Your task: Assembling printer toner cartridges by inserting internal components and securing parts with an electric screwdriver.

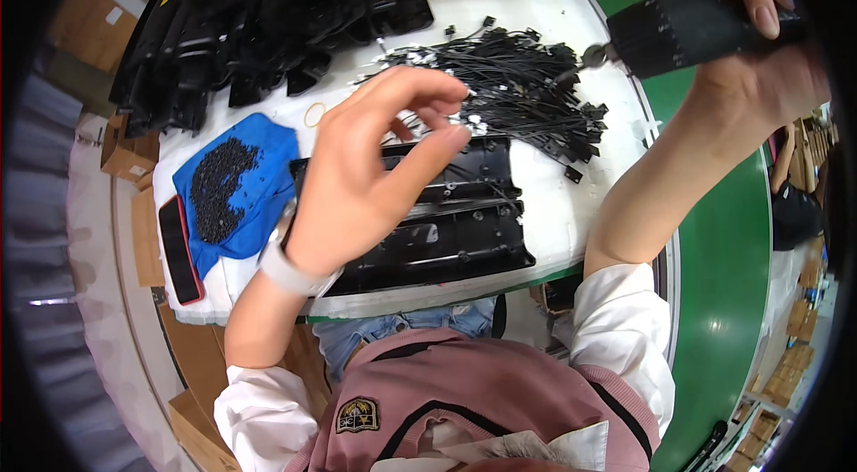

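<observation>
My right hand (759, 79) is raised at the upper right, its fingers wrapped round a black power screwdriver (674, 25). The tool's metal nose points left, above the cable pile. My left hand (361, 164) hovers over two black plastic housings (428, 244) lying side by side at the table's front edge. Its thumb and curled fingers are apart, and I see nothing held between them. That hand covers part of the upper housing. Just beyond the fingertips lies a heap of thin black cables (527, 79) with white and black connectors.
Stacked black plastic housings (268, 16) fill the table's far left. A blue cloth (272, 150) carries many small black screws (219, 186), with a red-edged black phone (181, 249) beside it. A yellowish ring (314, 115) lies nearby. Green surfaces (723, 293) run along the right.
</observation>
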### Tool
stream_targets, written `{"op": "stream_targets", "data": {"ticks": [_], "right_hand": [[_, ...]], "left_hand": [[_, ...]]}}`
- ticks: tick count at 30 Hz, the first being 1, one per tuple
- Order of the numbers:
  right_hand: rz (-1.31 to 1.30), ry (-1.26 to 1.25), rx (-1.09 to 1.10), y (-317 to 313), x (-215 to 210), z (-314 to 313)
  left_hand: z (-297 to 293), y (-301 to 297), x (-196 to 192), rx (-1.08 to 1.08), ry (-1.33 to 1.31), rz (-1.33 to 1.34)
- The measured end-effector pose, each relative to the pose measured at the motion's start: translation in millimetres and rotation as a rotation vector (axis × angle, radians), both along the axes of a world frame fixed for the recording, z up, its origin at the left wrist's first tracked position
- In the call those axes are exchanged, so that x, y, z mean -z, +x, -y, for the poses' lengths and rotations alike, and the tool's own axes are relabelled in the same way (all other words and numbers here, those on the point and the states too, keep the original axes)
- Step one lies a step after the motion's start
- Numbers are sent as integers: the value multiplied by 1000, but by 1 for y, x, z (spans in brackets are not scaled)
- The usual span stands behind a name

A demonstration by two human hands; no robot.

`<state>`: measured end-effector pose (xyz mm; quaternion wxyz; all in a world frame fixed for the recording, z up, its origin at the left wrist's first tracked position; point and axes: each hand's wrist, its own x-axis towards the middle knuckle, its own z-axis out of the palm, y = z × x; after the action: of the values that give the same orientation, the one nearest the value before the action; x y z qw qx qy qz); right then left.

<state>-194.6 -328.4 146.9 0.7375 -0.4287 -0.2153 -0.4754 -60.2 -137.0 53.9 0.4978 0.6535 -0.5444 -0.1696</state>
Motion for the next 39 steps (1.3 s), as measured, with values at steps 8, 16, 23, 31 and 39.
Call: {"op": "stream_targets", "data": {"ticks": [8, 16, 23, 31, 39], "right_hand": [[-1, -12, 113, -11, 1, 1], [-37, -20, 196, -8, 4, -3], [-79, -32, 246, -10, 8, -8], [-135, -32, 245, -14, 13, -14], [-212, -12, 152, -79, 52, 105]], "left_hand": [[132, -15, 59, 288, -83, 627], [156, -29, 67, 246, 83, 849], [157, -12, 63, 258, 104, 648], [144, 39, 6, -66, -284, -57], [87, 124, 25, 725, -585, -597]]}}
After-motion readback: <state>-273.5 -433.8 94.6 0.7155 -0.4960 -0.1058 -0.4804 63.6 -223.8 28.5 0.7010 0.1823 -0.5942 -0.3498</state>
